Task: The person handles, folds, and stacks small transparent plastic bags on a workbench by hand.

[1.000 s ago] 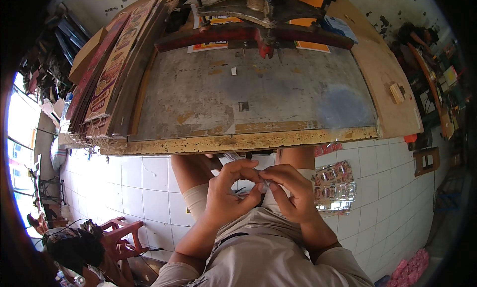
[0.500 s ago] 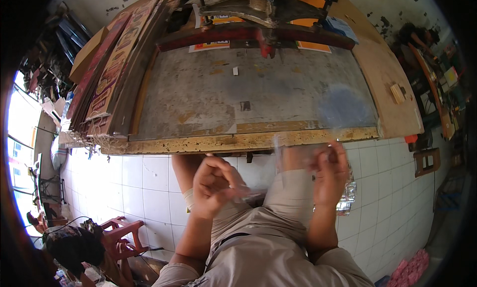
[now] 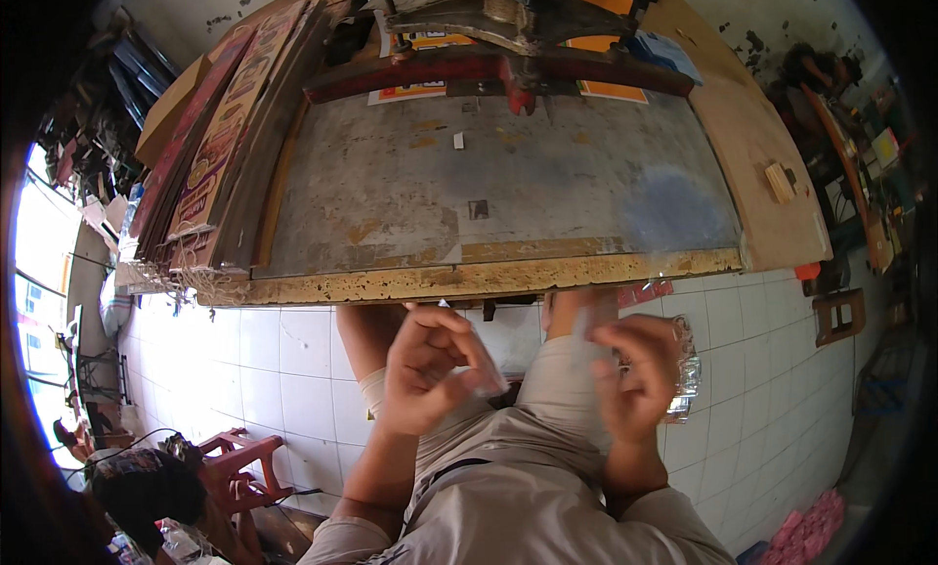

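Observation:
My left hand (image 3: 430, 369) is in front of the workbench edge, above my lap. Its fingers are curled, and thumb and forefinger pinch a thin, clear plastic piece (image 3: 494, 366). Opposite it, to the right, is my right hand (image 3: 640, 374), blurred by motion, with bent fingers. A pale, see-through plastic sheet (image 3: 584, 332) shows as a smear at its fingertips. The sheet's outline is too blurred to make out. Both hands are apart from each other and below the level of the wooden edge (image 3: 469, 283).
A worn grey board (image 3: 391, 174) lies ahead under a red metal clamp bar (image 3: 410, 73). Printed cardboard sheets (image 3: 230, 135) are stacked at left. A wooden block (image 3: 780, 184) sits at right. Shiny clear packaging (image 3: 687, 379) lies beyond my right hand; a red stool (image 3: 259, 462) and a person (image 3: 147, 487) are lower left.
My right hand has moved down and slightly left, bringing its clear sheet nearer my left hand. The left hand has shifted slightly right, still pinching.

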{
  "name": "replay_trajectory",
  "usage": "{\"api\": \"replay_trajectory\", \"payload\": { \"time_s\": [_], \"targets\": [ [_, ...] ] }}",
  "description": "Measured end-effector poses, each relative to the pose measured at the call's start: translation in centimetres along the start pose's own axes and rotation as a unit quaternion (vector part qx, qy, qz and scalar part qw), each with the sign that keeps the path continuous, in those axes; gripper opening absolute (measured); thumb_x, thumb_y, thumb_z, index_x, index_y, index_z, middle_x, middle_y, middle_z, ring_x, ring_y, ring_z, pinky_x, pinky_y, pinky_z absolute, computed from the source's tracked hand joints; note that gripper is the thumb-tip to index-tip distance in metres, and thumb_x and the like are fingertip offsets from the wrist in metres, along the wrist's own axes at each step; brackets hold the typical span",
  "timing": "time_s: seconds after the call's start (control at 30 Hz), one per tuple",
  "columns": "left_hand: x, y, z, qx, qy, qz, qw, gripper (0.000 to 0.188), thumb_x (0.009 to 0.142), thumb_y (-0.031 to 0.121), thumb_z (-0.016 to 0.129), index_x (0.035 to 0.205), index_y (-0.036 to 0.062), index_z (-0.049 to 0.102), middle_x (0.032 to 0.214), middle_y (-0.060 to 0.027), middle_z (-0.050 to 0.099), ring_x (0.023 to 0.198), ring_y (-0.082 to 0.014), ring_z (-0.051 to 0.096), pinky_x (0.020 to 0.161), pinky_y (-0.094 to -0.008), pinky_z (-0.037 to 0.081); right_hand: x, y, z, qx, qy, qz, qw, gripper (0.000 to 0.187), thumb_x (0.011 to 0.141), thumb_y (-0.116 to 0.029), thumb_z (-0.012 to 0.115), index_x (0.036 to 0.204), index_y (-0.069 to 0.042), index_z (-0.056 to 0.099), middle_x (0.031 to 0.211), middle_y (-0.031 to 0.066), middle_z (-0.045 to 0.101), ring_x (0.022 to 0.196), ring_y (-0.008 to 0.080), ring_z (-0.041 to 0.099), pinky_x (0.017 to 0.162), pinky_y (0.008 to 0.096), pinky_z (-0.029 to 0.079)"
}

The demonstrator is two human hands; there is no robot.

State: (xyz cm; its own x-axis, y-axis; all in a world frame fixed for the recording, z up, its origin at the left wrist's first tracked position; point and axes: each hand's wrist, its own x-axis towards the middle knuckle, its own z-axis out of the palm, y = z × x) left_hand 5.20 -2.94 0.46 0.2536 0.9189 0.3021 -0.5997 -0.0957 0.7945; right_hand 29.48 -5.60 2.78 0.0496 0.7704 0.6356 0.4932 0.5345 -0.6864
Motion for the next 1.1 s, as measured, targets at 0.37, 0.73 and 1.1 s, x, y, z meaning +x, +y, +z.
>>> {"api": "replay_trajectory", "payload": {
  "time_s": [0.37, 0.73, 1.1],
  "targets": [
    [-0.4, -0.6, 1.7, 0.094, -0.002, -0.053, 0.994, 0.044, 0.094, -0.006, 0.067, 0.133, 0.0004, 0.046, 0.101, -0.0078, 0.062, 0.099, -0.0151, 0.064, 0.093, -0.0321, 0.052, -0.1, -0.2, 3.1, 0.225, -0.190, 0.097, 0.951, 0.025, 0.093, -0.004, 0.071, 0.117, 0.004, 0.071, 0.117, 0.0153, 0.064, 0.103, 0.0235, 0.069, 0.088, 0.0338, 0.057],
    [-0.1, -0.9, 1.6, 0.124, -0.020, -0.038, 0.991, 0.046, 0.096, -0.005, 0.067, 0.136, 0.0017, 0.045, 0.101, -0.0079, 0.064, 0.097, -0.0152, 0.065, 0.091, -0.0323, 0.052, -0.1, 0.2, 3.0, 0.249, -0.196, 0.111, 0.942, 0.027, 0.094, -0.008, 0.070, 0.117, 0.007, 0.070, 0.119, 0.0169, 0.063, 0.108, 0.0250, 0.069, 0.092, 0.0347, 0.059],
    [-0.1, -0.8, 2.7, 0.276, 0.040, 0.036, 0.960, 0.055, 0.083, -0.009, 0.073, 0.131, 0.0002, 0.049, 0.089, -0.0077, 0.069, 0.084, -0.0153, 0.070, 0.082, -0.0307, 0.056, 0.0, -0.3, 3.8, 0.217, -0.180, 0.075, 0.956, 0.031, 0.087, -0.002, 0.074, 0.117, 0.006, 0.070, 0.119, 0.0174, 0.064, 0.107, 0.0246, 0.069, 0.091, 0.0344, 0.058]
  ]
}}
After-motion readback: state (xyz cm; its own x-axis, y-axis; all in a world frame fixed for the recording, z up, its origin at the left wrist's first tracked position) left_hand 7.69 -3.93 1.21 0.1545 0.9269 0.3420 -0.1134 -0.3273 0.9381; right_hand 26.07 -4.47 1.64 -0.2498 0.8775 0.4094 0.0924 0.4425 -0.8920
